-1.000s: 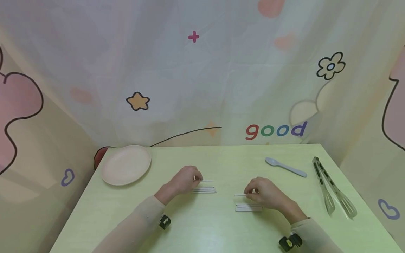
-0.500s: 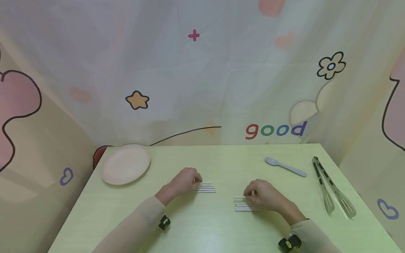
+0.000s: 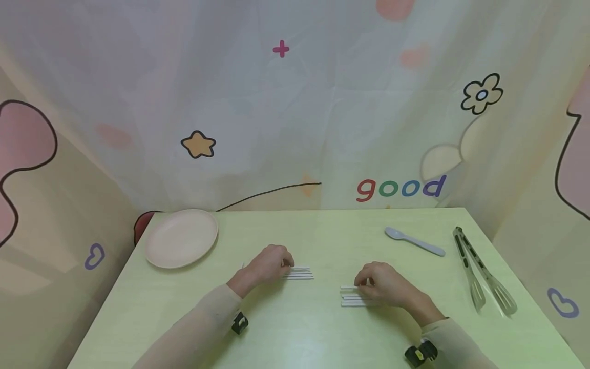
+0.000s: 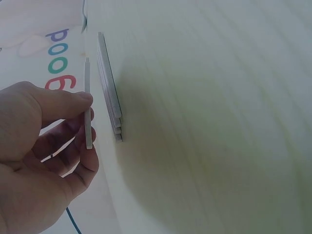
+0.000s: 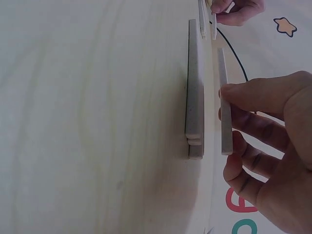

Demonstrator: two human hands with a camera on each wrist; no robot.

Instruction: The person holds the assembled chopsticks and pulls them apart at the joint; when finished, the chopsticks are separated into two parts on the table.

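Observation:
My left hand (image 3: 267, 264) pinches a thin white stick (image 4: 87, 78) between thumb and fingers. Below it, several similar sticks (image 3: 299, 277) lie side by side on the table, just apart from the held one in the left wrist view. On the right, my other hand (image 3: 386, 285) holds another white stick (image 5: 225, 124) the same way, thumb on one side and fingertips on the other. A second row of sticks (image 5: 195, 87) lies on the table nearer to me, partly hidden by that hand in the head view.
At the back left of the light table (image 3: 286, 328) is a pale pink plate (image 3: 182, 238). A grey spoon (image 3: 415, 242) lies at the back right, with metal tongs (image 3: 484, 271) beyond it. A printed curtain (image 3: 258, 113) rises behind the table.
Both hands have come down slightly toward the rows, each with its stick still pinched. The lying sticks, plate, spoon and tongs keep their places; the head view has shifted a little.

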